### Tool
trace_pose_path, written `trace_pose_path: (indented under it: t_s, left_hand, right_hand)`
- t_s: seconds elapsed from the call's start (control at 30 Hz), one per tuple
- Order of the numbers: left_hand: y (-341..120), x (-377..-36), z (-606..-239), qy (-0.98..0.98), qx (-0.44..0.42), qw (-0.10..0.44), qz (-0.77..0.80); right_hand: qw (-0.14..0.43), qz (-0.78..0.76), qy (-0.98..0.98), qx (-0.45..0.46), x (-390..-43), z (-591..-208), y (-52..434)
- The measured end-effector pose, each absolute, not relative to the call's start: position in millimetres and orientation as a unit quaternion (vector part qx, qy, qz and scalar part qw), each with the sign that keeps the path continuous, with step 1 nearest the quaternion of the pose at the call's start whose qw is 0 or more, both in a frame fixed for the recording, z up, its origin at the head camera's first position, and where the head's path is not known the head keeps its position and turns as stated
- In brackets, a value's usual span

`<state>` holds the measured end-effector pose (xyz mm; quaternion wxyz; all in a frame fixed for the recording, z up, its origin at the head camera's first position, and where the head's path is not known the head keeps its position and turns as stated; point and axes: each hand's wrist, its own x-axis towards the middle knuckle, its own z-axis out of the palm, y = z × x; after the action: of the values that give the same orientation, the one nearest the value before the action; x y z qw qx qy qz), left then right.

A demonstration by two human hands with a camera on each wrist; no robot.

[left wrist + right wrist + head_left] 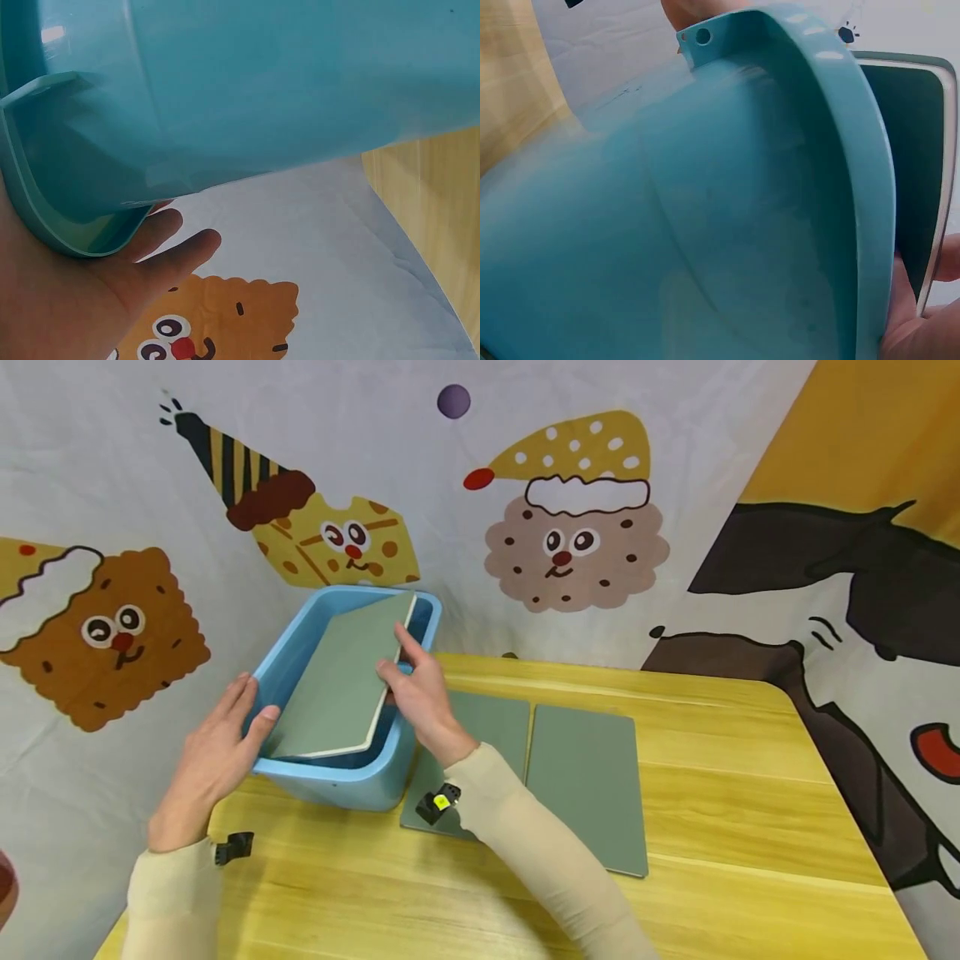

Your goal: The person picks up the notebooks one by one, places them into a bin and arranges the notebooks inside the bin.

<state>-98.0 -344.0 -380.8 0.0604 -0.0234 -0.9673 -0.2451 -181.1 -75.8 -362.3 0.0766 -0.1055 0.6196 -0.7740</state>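
Observation:
A light blue plastic tub point(337, 772) stands on the yellow wooden table near its back left. A grey-green board point(345, 685) leans slanted inside it, its top corner above the far rim. My right hand point(420, 693) pinches the board's right edge, thumb on its face. My left hand point(225, 735) lies flat against the tub's left wall with the thumb over the rim. The left wrist view shows the tub's wall point(262, 90) and my left palm point(97, 300) with straight fingers. In the right wrist view, the tub's rim point(855, 187), the board point(911, 150) and my right hand point(922, 330) show.
Two more grey-green boards lie flat side by side on the table point(750, 793), one point(585, 785) to the right and one point(487, 718) partly under my right forearm. A cartoon-printed cloth backdrop point(570, 543) hangs close behind the tub.

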Motion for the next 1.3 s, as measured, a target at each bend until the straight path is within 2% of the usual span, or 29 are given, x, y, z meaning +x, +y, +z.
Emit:
trace_pose_path:
  t_s: [0.27,0.63,0.83,0.93,1.03,1.3]
  left_hand:
    - [-340.9,-99.6,-381.8,-0.965,-0.031,0.076,-0.251]
    - [-333.4,-106.4,-383.5,-0.967,-0.038,0.072,-0.241]
    - [-328.0,-111.6,-385.3,-0.967,-0.045,0.06,-0.245]
    - [-326.0,-112.3,-385.3,-0.966,-0.046,0.061,-0.248]
    - [-325.6,-111.7,-385.4,-0.965,-0.047,0.063,-0.25]
    - [-333.3,-101.2,-383.7,-0.963,-0.032,0.076,-0.258]
  right_hand:
    - [0.116,-0.734,0.656,-0.132,-181.9,-354.2,-78.6]
    - [0.129,-0.607,0.762,-0.183,-192.4,-346.4,-82.0]
    - [0.15,-0.578,0.783,-0.174,-203.4,-345.3,-84.1]
    - [0.141,-0.546,0.808,-0.172,-209.2,-343.5,-83.4]
    - [0.098,-0.509,0.837,-0.172,-208.9,-337.8,-77.1]
    - [0.022,-0.53,0.823,-0.202,-185.9,-320.4,-38.4]
